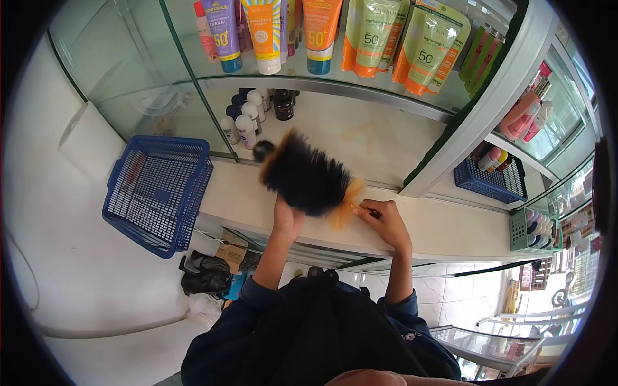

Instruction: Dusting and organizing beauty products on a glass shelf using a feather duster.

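A duster with dark bristles and orange ends [309, 176] is held over the white ledge in front of the display cabinet. My right hand [384, 219] is closed around its dark handle, beside the orange tuft. Against the underside of the dark bristles is my left hand [288, 217]; its fingers are partly hidden, so its grip cannot be made out. Just beyond the duster's left end shows a blurred dark round thing [263, 151]. Roll-on bottles [246, 126] with white and dark caps stand on the cabinet's lower level, near a black bottle [283, 104].
Sunscreen tubes [267, 36] and green pouches [427, 53] line the glass shelf [299, 83] above. A blue plastic basket [161, 195] sits at the ledge's left end. Further right are another blue basket [490, 181] and a green basket [519, 231] holding bottles. Black bags [207, 272] lie below.
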`<state>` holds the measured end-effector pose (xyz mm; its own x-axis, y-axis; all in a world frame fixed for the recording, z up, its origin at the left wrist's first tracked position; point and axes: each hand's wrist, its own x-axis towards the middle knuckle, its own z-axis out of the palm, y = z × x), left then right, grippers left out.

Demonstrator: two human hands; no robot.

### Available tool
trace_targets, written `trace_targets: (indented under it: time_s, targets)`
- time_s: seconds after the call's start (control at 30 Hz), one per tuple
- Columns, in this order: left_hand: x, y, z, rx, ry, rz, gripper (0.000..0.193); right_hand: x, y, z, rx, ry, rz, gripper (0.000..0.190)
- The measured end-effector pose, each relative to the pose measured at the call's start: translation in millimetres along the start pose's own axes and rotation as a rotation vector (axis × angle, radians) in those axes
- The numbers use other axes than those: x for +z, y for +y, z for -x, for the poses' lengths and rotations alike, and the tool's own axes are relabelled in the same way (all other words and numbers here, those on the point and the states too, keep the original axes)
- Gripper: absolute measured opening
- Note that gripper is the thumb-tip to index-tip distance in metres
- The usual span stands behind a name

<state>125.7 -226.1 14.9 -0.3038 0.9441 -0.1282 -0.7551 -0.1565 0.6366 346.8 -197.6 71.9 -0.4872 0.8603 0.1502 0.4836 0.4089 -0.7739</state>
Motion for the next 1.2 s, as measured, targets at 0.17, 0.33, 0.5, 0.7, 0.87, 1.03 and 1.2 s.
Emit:
trace_targets:
  time_s: [0.17,0.33,0.5,0.7,0.87,1.03,1.2]
  targets:
    - [-35.6,-7.8,-12.4,-0.143,-0.402,0.314,0.046,6.3,1.7,7.3,-0.04,0.057,-0.047,0.026]
    - [-5.4,0.0,-4.5,-0.096,-0.069,0.059,0.047,5.5,-10.8,2.9,-0.041,0.002,0.025,0.022]
    - [-26.1,-8.7,-16.6,-0.119,-0.386,0.197,0.046,7.7,-1.3,0.8,-0.105,0.071,-0.015,0.029]
    - [-6.4,2.8,-6.0,-0.054,-0.116,0.065,0.049,17.0,-14.8,-5.0,-0.009,0.066,0.059,0.029]
    - [-6.1,4.4,-5.2,-0.008,-0.128,0.001,0.046,14.2,-20.8,-3.3,-0.023,-0.03,0.005,0.031]
    - [-7.4,11.1,-10.5,-0.054,-0.193,-0.011,0.039,17.9,-8.7,-10.2,0.028,0.143,0.05,0.034]
    - [14.7,13.3,-21.9,-0.17,-0.205,-0.137,0.03,21.7,-4.3,-12.4,0.379,0.015,-0.521,0.039]
